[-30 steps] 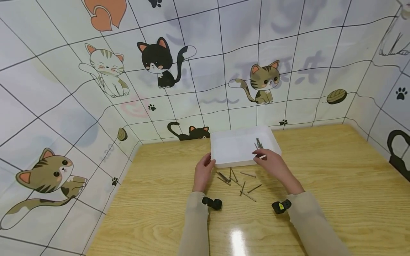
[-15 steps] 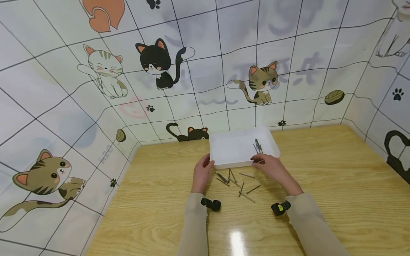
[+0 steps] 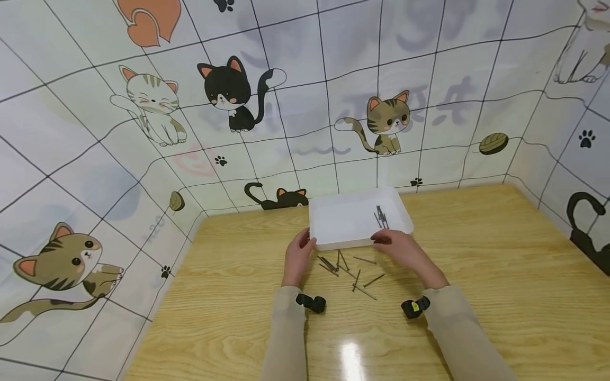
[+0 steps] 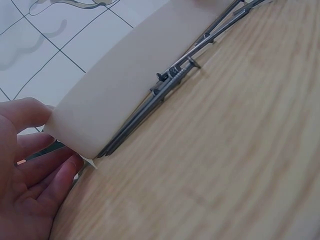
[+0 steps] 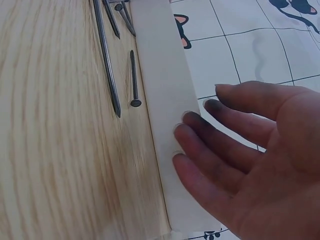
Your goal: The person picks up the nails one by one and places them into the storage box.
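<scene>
A shallow white tray (image 3: 343, 217) stands at the back of the table, with several nails (image 3: 380, 217) lying together in its right part. More nails (image 3: 364, 260) are scattered on the table in front of its near wall. My left hand (image 3: 298, 256) holds the tray's near left corner, thumb toward the front wall; in the left wrist view the curled fingers (image 4: 55, 182) lie against that corner. At the near wall, on the right, my right hand (image 3: 402, 251) has its fingers loosely bent and spread, fingertips at the wall, holding nothing in the right wrist view.
The wooden table (image 3: 229, 296) meets a cat-printed wall covering (image 3: 295, 106) behind the tray and at both sides. Small black cameras (image 3: 312, 303) are strapped to both wrists.
My right hand has drawn back from over the tray to its near wall, and more of the nails inside now show. My left hand stays at the corner. The view shifts slightly.
</scene>
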Action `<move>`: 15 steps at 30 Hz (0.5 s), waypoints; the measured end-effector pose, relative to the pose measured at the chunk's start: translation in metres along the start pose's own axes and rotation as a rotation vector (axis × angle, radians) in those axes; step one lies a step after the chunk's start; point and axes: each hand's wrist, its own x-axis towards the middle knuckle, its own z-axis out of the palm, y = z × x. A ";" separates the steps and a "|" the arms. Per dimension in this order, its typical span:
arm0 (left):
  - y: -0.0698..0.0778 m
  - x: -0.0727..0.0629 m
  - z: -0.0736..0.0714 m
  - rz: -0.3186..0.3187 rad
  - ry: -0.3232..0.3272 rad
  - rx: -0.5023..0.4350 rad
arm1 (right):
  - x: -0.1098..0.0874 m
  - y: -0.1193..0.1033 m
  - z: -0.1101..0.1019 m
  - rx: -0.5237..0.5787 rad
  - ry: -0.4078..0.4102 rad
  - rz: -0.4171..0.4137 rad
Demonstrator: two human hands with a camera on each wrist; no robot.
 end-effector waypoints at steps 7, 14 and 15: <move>0.001 -0.001 0.000 0.000 0.001 -0.021 | 0.004 0.004 0.009 -0.024 -0.128 -0.013; 0.002 -0.002 -0.001 0.002 -0.001 -0.018 | 0.002 -0.001 0.019 -0.111 -0.096 -0.101; 0.002 -0.002 0.000 0.000 0.000 -0.019 | 0.002 -0.001 0.020 -0.121 -0.095 -0.113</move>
